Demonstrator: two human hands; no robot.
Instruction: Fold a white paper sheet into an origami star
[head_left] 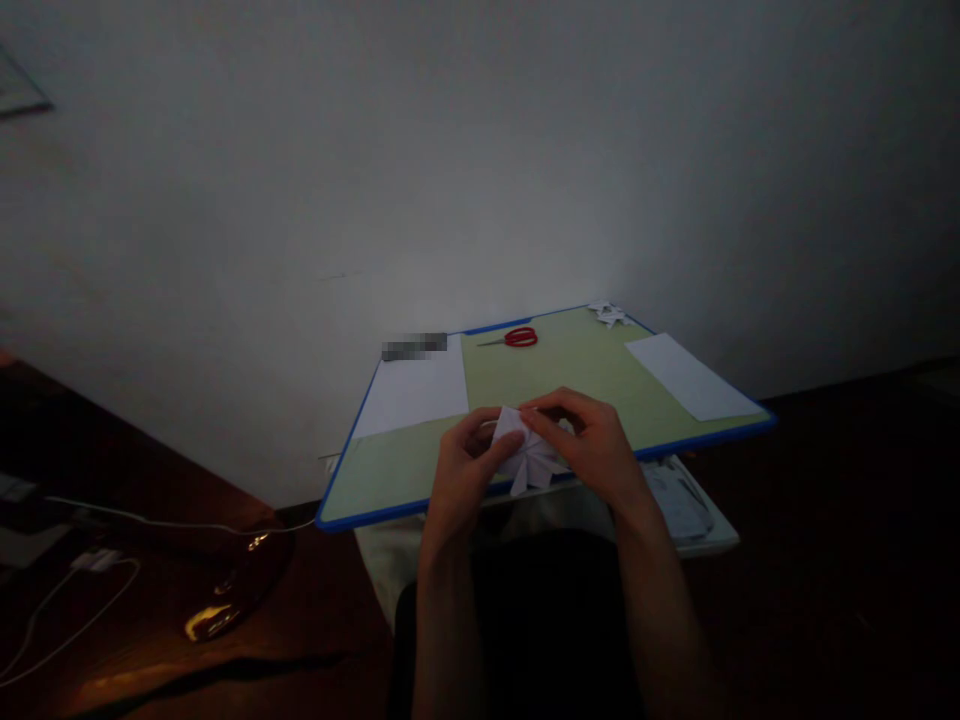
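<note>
A small white folded paper piece [527,455] is held over the near edge of a green board with a blue rim [390,515]. My left hand [461,470] grips its left side, thumb and fingers pinched on the paper. My right hand [592,440] holds it from the right, fingers curled over the top fold. Pointed flaps of the paper stick out below my fingers.
On the board lie red-handled scissors [517,337] at the back, a white sheet [416,395] at the left, a white strip [691,375] at the right and a small folded paper shape [609,314] at the far corner. White cables [90,565] run across the dark wooden surface at the left.
</note>
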